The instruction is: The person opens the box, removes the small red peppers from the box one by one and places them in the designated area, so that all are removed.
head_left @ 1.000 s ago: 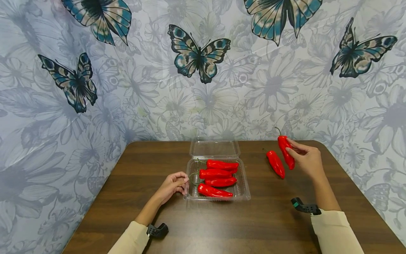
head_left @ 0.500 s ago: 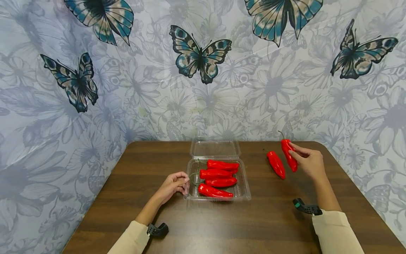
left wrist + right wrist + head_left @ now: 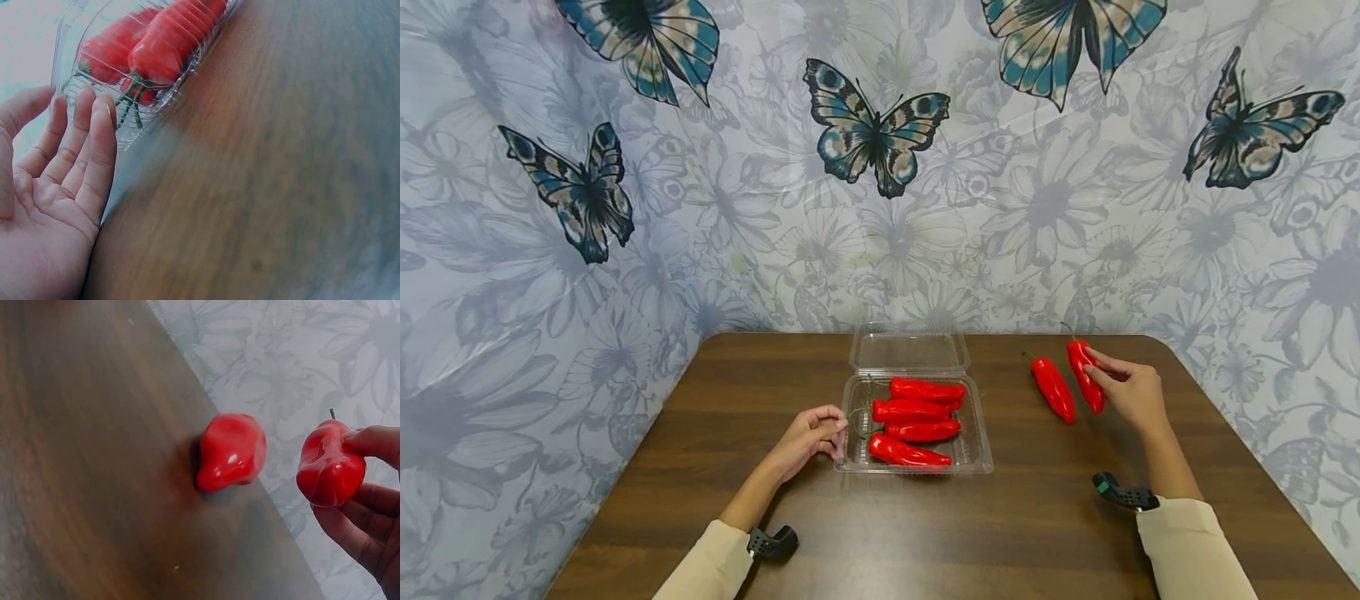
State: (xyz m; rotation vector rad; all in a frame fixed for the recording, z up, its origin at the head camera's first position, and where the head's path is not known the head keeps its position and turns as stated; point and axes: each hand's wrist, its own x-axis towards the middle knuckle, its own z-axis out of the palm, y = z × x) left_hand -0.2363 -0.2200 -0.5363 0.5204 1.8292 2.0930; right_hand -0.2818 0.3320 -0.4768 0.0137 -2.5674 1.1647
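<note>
My left hand point(image 3: 811, 437) pinches the left rim of a clear plastic clamshell container point(image 3: 977, 446); in the left wrist view its fingers point(image 3: 100, 150) lie against the ribbed wall. Several red peppers with green stems, such as the front pepper point(image 3: 906, 452), lie side by side inside. At the right, my right hand point(image 3: 1131, 392) holds a red pepper point(image 3: 1084, 375) between thumb and fingers, stem pointing away. Another red pepper point(image 3: 1052, 390) lies on the table just left of it. The right wrist view shows the held pepper point(image 3: 331, 465) apart from the loose pepper point(image 3: 232, 452).
The container's clear lid point(image 3: 910, 346) is folded back toward the wall. A brown wooden table point(image 3: 917, 533) carries everything. Behind it hangs a floral backdrop point(image 3: 737, 250) with butterflies. Dark bands point(image 3: 772, 544) circle both wrists.
My right hand has lowered the held pepper slightly toward the table, beside the loose one. My left hand and the container have stayed in place.
</note>
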